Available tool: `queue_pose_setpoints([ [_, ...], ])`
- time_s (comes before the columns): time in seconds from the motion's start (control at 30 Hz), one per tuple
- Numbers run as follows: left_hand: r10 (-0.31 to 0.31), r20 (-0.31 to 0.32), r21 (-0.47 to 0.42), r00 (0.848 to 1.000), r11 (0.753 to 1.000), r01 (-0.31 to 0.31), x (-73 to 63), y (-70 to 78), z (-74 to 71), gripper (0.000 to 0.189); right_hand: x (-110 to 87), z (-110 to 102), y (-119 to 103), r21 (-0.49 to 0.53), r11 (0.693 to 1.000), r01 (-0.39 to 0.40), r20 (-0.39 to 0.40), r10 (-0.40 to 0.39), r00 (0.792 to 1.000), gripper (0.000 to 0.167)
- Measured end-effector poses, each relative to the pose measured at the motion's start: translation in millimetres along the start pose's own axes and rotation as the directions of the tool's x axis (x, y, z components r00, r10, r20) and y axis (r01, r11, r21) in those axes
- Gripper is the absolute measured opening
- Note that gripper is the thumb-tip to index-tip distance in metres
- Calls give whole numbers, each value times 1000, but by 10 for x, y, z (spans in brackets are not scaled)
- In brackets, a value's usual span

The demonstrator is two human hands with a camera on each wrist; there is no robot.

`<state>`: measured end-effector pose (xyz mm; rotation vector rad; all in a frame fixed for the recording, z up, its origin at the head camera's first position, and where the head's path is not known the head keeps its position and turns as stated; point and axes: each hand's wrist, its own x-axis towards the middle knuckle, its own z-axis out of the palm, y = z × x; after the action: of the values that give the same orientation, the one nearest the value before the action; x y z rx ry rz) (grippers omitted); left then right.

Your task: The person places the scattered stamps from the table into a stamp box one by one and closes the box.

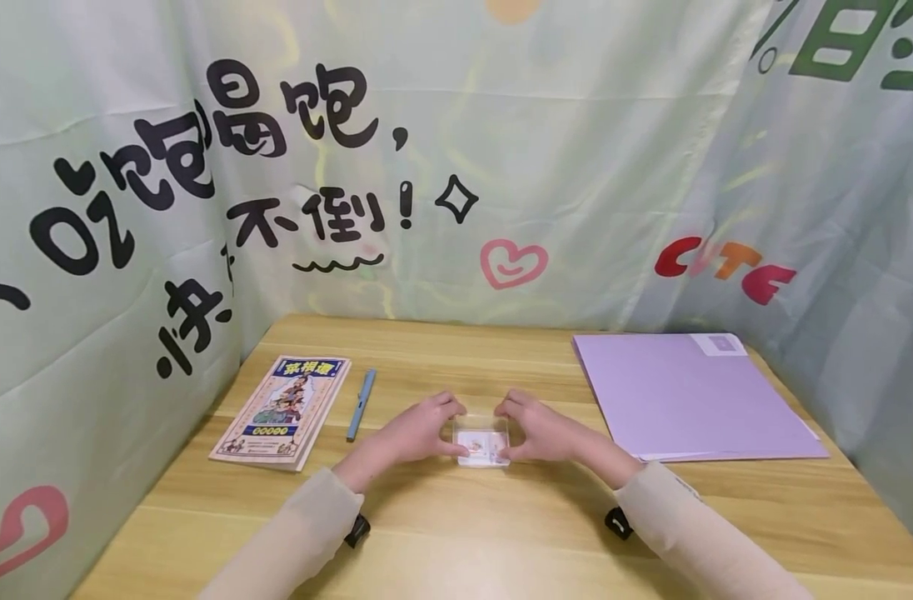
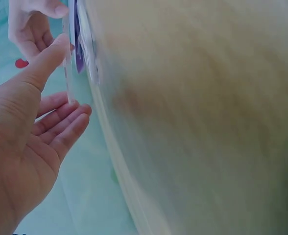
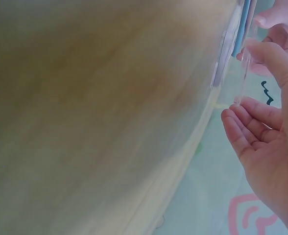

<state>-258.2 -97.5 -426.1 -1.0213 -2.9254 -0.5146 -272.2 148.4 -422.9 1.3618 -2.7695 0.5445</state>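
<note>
A small clear plastic box (image 1: 483,462) with white printed contents lies in the middle of the table. Just above it, a thin transparent lid (image 1: 481,422) is held level by both hands. My left hand (image 1: 424,431) pinches the lid's left side, thumb at the near edge and fingertips at the far edge. The opposite side is pinched the same way by my right hand (image 1: 544,429). Seen edge-on in the left wrist view, the lid (image 2: 68,83) is apart from the box (image 2: 89,44) below. The right wrist view also shows a gap between them. Details of the printed contents are too small to read.
On the left lies a pink illustrated booklet (image 1: 280,412), with a blue pen (image 1: 361,406) beside it. A large purple folder (image 1: 696,400) covers the table's right back part. Printed cloth curtains (image 1: 576,167) surround the wooden table (image 1: 471,542) at the back and sides.
</note>
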Motion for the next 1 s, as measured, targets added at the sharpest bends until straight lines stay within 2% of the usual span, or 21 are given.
queue_pose_setpoints([
  [0.13,-1,14,10,1000,1000,1,-13,14,3,66,-5,8,-4,8,1000,15,13,-15,1000,54],
  [0.47,-18,47,3,999,1000,18,-14,31,58,66,-24,23,-29,54,998,-28,72,24,997,54],
  [1.0,-5,69,26,998,1000,3,-6,51,82,64,-63,30,-24,55,997,-49,93,44,995,52],
])
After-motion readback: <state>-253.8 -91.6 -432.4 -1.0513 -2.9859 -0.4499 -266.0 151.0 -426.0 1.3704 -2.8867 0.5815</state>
